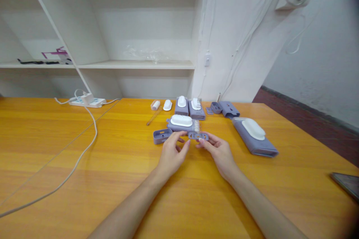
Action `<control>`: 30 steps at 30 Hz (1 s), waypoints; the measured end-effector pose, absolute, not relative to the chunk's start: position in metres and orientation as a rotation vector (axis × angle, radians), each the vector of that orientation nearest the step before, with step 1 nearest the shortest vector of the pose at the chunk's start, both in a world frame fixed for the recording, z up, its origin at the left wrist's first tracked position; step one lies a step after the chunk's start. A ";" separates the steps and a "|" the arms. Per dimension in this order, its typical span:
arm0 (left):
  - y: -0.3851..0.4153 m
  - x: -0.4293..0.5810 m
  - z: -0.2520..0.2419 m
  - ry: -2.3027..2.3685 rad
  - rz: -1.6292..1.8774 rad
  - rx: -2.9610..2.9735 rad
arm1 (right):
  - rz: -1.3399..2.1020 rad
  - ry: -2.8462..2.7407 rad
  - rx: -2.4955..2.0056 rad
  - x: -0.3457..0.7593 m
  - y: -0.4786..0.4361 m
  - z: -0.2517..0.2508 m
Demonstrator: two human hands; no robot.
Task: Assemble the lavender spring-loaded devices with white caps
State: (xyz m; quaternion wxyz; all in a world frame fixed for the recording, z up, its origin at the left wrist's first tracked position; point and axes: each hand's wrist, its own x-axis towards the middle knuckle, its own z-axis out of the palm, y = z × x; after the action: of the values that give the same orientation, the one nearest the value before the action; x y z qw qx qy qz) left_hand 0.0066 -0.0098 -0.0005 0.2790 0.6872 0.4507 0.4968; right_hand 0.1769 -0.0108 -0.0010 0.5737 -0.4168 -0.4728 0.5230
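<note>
My right hand (220,153) pinches a small flat purple plate with holes (198,136) just above the orange table (112,164). My left hand (172,153) is at the plate's left end, fingertips touching or nearly touching it. Right behind the hands lies a purple case with a white brush head (181,121) on it. An open purple tray part (162,135) sits beside my left fingers. A larger purple case with a white pad (254,136) lies to the right.
Further back stand two small purple cases with white tops (189,106), loose white caps (161,105), a thin brush (153,117) and purple holder parts (224,108). A white power strip (85,101) and cable (84,149) lie left. A dark phone (347,183) rests at the right edge.
</note>
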 end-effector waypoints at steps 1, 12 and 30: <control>-0.009 0.004 0.001 1.267 1.366 1.932 | 1.228 -1.088 -0.978 0.177 -0.010 -0.002; 0.008 -0.019 0.000 2.166 1.288 2.239 | 1.260 -0.936 -0.935 0.180 -0.008 -0.007; 0.014 -0.020 -0.011 1.798 1.361 2.176 | 1.253 -0.981 -0.949 0.179 -0.010 -0.002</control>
State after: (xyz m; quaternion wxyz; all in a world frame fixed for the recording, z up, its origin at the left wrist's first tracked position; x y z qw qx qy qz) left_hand -0.0200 0.0139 -0.0114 0.0038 0.6944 0.5737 0.4344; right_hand 0.1787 -0.0095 -0.0021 0.6008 -0.4095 -0.4232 0.5407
